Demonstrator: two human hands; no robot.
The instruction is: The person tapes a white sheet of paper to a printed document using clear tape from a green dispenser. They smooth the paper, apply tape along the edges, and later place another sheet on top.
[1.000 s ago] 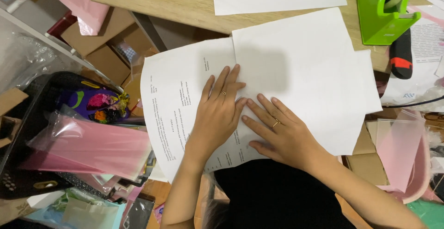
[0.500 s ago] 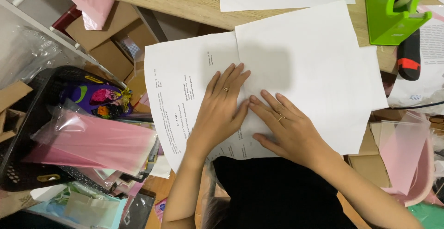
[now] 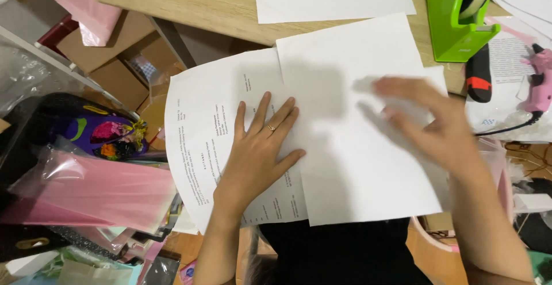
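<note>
Thin printed sheet (image 3: pixel 224 147), light and limp, folded over itself
Our left hand (image 3: pixel 261 147) lies flat and open pinning it; our right hand (image 3: pixel 428 127) hovers open and blurred, holding nothing; we judge edges the best hold

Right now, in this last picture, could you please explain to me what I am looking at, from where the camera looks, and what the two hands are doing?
The camera sits on a person's head and looks down at their own two bare hands. The left hand lies flat, fingers spread, on a printed sheet. A blank white sheet partly covers it. The right hand is blurred above the blank sheet; whether it touches it cannot be told. Neither hand grips anything. Behind is a wooden table with a green tape dispenser. At the left lie pink plastic bags.
</note>
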